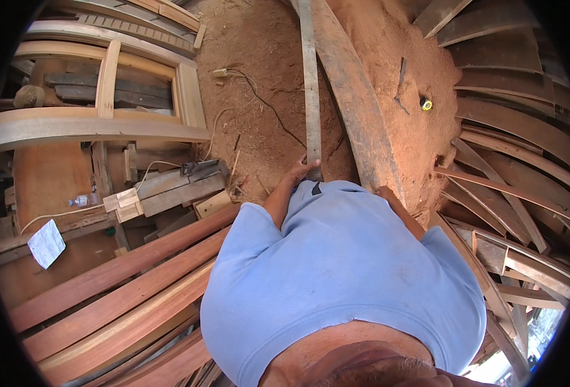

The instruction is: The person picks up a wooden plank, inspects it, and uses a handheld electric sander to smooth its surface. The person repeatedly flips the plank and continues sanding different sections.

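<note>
My left hand (304, 169) is closed round the near end of a long, narrow grey wooden strip (310, 90), which runs straight away from me. The thumb lies over the strip's edge. My right hand (384, 193) is at the near end of a wide, weathered plank (356, 90); my shirt hides much of this hand, so its grip cannot be made out. The plank lies to the right of the strip, with a dark gap between them at the near end. Its far end narrows beside the strip.
A yellow-and-black tape measure (426, 104) lies on the reddish, sawdust-covered ground at right. A wooden frame (107, 77) and a power cord (269, 106) are at left. Reddish boards (123, 271) are stacked at near left; many planks (517, 122) lean along the right.
</note>
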`<action>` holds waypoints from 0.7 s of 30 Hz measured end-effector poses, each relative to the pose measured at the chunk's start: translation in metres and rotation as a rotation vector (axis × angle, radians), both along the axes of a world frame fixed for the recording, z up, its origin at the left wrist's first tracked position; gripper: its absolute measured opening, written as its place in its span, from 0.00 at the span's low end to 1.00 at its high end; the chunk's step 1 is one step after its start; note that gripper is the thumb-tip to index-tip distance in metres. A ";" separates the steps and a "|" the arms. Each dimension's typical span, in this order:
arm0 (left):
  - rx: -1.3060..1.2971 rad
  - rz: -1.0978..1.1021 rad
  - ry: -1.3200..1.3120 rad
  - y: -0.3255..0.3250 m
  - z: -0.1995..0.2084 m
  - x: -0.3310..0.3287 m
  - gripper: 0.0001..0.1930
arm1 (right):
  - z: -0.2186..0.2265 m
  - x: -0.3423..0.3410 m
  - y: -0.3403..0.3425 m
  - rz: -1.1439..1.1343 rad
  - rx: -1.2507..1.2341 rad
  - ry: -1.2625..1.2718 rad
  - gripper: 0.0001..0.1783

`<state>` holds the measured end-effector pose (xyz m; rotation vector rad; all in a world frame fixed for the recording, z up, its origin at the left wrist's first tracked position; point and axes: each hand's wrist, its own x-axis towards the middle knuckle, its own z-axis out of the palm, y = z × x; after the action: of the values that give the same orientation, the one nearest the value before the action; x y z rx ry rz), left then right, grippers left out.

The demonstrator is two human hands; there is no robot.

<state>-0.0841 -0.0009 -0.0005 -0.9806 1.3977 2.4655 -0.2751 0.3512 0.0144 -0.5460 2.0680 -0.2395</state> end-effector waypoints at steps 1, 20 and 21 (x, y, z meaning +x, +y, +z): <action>0.019 -0.004 -0.008 -0.001 0.005 -0.001 0.51 | -0.001 -0.002 -0.007 -0.012 -0.027 -0.013 0.21; -0.841 -0.209 -0.356 0.008 0.050 -0.033 0.47 | 0.008 -0.029 -0.046 -0.023 -0.035 -0.008 0.21; -0.850 -0.175 -0.375 0.005 0.038 -0.027 0.46 | 0.012 -0.031 -0.049 -0.022 -0.014 -0.046 0.23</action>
<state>-0.1114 0.0037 0.0378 -1.2797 2.2815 1.4180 -0.3058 0.3027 0.0269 -0.5217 2.0301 -0.2774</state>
